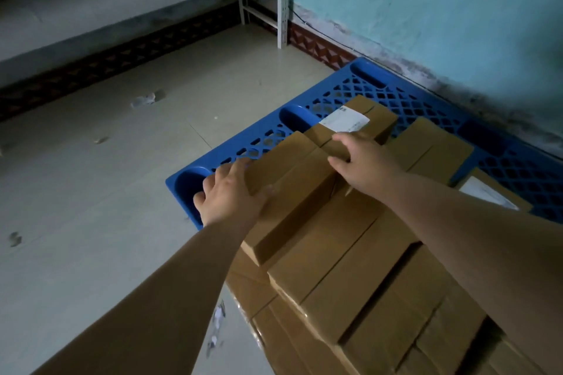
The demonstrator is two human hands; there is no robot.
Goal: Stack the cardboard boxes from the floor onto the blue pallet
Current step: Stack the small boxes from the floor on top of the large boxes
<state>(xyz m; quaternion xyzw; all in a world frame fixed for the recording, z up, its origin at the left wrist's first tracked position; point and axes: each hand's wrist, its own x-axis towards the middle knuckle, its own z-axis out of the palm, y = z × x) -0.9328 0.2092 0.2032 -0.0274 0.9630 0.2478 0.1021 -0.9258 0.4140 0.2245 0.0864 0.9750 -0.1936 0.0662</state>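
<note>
A blue plastic lattice pallet [365, 91] lies on the floor by the turquoise wall. Several brown cardboard boxes are stacked on it. A long narrow box [292, 179] lies on top of the stack near the pallet's left edge. My left hand [231, 192] grips its near left side, thumb on top. My right hand [362, 158] presses on its far right corner, where it meets a box with a white label [347, 120]. Another labelled box [487, 195] sits at the right, partly hidden by my right forearm.
A white metal shelf unit [281, 0] stands at the back left against the wall. Bits of paper litter [143, 99] lie on the pale tiled floor to the left of the pallet. A dark cable runs along the wall base.
</note>
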